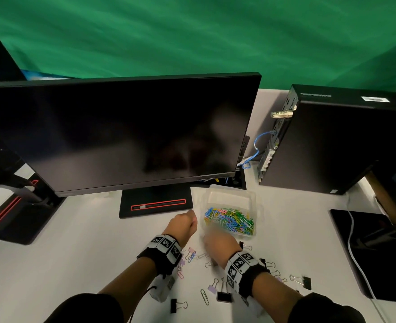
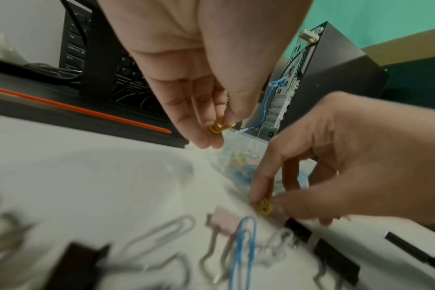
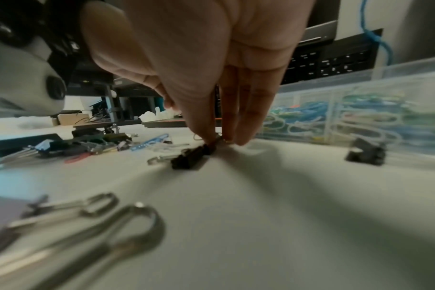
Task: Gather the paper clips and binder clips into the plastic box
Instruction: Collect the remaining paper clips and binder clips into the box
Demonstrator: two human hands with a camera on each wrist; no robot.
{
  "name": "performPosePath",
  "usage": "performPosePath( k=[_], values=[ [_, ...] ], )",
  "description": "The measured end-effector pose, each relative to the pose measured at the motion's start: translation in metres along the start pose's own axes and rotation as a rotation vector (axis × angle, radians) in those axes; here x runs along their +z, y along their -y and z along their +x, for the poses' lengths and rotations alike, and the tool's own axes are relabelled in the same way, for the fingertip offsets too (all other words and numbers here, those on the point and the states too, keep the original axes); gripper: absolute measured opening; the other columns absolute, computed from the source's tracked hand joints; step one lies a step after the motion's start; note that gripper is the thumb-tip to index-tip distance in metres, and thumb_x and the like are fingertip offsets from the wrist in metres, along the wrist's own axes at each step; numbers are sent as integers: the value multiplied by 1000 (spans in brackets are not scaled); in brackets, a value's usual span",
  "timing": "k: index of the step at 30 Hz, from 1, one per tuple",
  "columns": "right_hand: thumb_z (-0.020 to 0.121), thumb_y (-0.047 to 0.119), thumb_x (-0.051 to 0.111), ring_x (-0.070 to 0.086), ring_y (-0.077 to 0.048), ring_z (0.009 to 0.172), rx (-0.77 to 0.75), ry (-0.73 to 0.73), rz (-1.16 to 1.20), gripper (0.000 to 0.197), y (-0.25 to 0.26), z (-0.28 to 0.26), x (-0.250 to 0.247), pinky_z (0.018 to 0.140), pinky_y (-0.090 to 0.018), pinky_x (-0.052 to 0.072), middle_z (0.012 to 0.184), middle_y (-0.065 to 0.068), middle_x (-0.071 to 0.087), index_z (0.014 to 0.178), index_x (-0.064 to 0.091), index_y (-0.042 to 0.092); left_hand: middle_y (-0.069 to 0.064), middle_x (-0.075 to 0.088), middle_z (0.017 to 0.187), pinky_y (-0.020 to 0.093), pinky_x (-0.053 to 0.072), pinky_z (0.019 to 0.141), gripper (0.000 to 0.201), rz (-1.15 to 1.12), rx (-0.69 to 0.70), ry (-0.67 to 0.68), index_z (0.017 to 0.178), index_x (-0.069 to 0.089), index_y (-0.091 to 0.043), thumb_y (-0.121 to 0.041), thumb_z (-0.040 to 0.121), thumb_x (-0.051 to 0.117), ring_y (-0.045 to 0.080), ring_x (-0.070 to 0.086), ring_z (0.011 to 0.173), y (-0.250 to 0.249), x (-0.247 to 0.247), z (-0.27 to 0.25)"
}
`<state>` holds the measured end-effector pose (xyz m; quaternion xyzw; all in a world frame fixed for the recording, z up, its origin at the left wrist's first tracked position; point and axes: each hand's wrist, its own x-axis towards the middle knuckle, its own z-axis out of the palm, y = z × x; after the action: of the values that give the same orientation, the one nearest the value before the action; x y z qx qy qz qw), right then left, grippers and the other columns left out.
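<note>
Clips still litter the desk (image 1: 80,252) in front of the plastic box (image 1: 233,197), which stands just right of the monitor base (image 1: 156,202) and already holds a heap of coloured paper clips (image 1: 230,221). The left hand (image 2: 211,64) is raised beside the box with a yellow paper clip (image 2: 217,127) pinched between thumb and fingers (image 2: 204,137). The right hand (image 2: 335,166) is down on the desk, pinching a second yellow clip (image 2: 265,207) at its fingertips, close beside a black binder clip (image 3: 193,156).

To do this well, the left hand should travel over the rim before letting go, so the clip drops onto the heap and does not bounce out. The right should lift its clip straight up without dragging the binder clip along. Black and lilac binder clips (image 1: 223,296) and a steel paper clip (image 1: 204,297) lie near the wrists; those probably come next, bulky ones gripped by the body.
</note>
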<state>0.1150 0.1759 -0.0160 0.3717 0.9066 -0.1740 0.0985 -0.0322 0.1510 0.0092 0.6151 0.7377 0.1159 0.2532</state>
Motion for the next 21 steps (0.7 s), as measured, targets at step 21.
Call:
performPosePath(
  k=[21],
  values=[
    [84, 4, 56, 56, -23, 105, 257, -465, 455, 37, -59, -24, -47, 94, -26, 42, 121, -6, 53, 120, 55, 14, 7, 57, 117, 26, 38, 97, 27, -184, 172, -34, 100, 67, -13, 0, 85, 50, 20, 53, 109, -21, -7, 19]
  ],
)
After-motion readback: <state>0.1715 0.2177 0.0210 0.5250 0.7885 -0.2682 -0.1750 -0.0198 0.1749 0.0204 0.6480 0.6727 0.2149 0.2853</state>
